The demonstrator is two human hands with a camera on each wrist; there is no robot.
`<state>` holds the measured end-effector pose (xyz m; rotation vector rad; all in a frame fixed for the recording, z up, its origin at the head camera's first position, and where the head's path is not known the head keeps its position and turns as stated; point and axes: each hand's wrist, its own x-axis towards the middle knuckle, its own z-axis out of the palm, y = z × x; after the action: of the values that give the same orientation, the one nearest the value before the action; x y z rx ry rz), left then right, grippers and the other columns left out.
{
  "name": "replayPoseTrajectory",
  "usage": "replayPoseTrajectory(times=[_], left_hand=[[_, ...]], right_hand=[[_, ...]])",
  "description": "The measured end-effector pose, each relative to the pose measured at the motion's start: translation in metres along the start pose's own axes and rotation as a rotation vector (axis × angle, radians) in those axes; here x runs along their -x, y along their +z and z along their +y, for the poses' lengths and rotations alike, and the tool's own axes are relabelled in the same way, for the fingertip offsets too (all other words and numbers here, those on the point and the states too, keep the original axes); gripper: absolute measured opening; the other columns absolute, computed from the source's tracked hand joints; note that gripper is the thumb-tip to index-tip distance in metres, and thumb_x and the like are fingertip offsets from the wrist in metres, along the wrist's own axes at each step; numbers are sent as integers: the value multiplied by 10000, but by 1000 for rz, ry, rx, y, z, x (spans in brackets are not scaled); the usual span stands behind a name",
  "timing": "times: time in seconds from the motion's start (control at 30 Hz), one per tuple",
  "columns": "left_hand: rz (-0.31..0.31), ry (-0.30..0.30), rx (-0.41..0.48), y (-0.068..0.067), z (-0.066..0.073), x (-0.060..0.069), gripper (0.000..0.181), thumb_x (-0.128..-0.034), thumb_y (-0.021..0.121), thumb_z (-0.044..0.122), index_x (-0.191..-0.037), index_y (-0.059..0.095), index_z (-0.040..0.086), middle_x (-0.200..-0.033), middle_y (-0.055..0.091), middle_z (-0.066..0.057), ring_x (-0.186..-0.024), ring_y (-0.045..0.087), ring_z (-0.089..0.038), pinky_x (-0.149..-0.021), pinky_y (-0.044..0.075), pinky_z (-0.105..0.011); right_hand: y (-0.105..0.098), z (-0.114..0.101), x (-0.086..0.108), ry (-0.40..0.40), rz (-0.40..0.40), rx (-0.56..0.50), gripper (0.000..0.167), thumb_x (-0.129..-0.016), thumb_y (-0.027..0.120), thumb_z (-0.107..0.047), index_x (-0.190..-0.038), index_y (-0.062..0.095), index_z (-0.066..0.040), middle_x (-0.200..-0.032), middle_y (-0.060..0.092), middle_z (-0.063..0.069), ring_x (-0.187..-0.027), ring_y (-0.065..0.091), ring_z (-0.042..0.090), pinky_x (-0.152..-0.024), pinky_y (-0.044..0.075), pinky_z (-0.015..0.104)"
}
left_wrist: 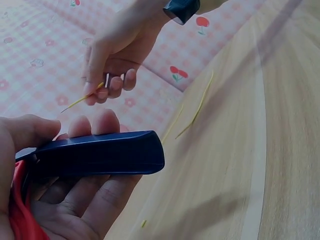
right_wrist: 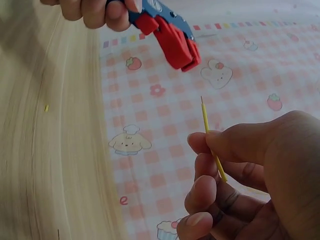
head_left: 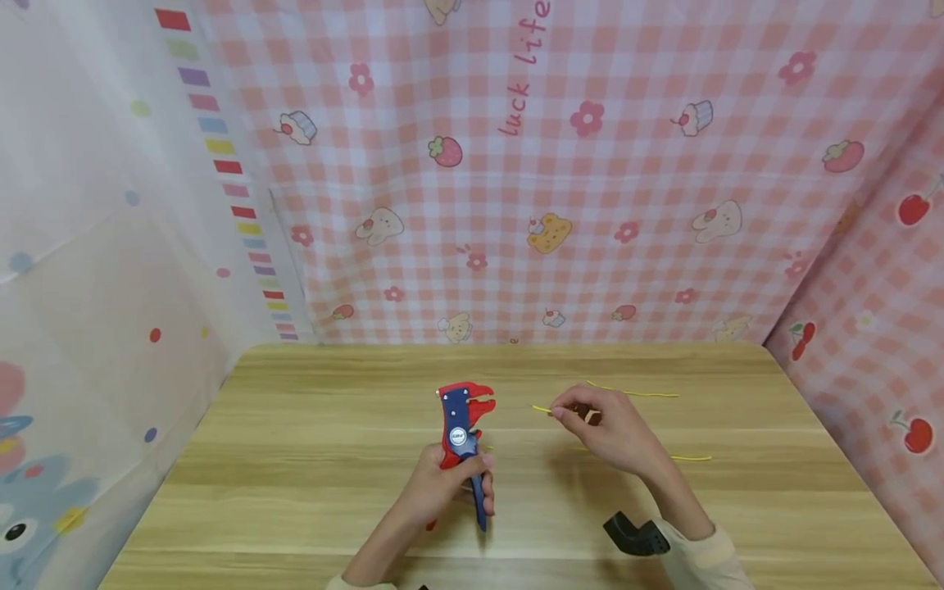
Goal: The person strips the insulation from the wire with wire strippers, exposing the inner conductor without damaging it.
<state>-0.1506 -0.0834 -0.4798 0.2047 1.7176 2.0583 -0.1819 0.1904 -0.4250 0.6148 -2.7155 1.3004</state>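
Observation:
My left hand [head_left: 450,485] grips a wire stripper [head_left: 457,410] with a red-and-blue body and handles, its head pointing away from me. To the right, my right hand [head_left: 608,422] pinches a short yellow wire [right_wrist: 212,142] between thumb and index finger. The wire's bare, thin tip points toward the stripper's head, and a gap lies between them. In the left wrist view the blue handle [left_wrist: 100,154] lies across the left hand's curled fingers. The stripper's red jaws stand apart with nothing between them.
Two more yellow wires lie on the wooden table [head_left: 295,459]: one wire [head_left: 652,395] beyond the right hand, another wire [head_left: 691,458] to its right. A tiny yellow scrap [right_wrist: 46,108] rests on the tabletop. Patterned curtains [head_left: 516,188] hang behind and at both sides.

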Motion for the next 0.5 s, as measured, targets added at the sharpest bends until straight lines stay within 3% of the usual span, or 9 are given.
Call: replayPoseTrajectory(times=[0.27, 0.5], left_hand=[[8, -6, -14, -8, 1, -1, 417, -1005, 657, 193, -1229, 508, -126, -782, 713, -62, -676, 755, -213, -766, 654, -424], [13, -2, -29, -12, 2, -2, 404, -1012, 643, 199, -1217, 508, -123, -786, 715, -63, -674, 753, -201, -759, 654, -400]], right_hand=[[0, 10, -2, 45, -12, 2, 61, -992, 691, -215, -985, 752, -219, -875, 697, -46, -631, 567, 94, -582, 525, 239], [-1, 22, -1, 89, -17, 8, 58, -992, 692, -225, -986, 749, -215, -888, 709, -11, -697, 618, 151, -598, 531, 243]])
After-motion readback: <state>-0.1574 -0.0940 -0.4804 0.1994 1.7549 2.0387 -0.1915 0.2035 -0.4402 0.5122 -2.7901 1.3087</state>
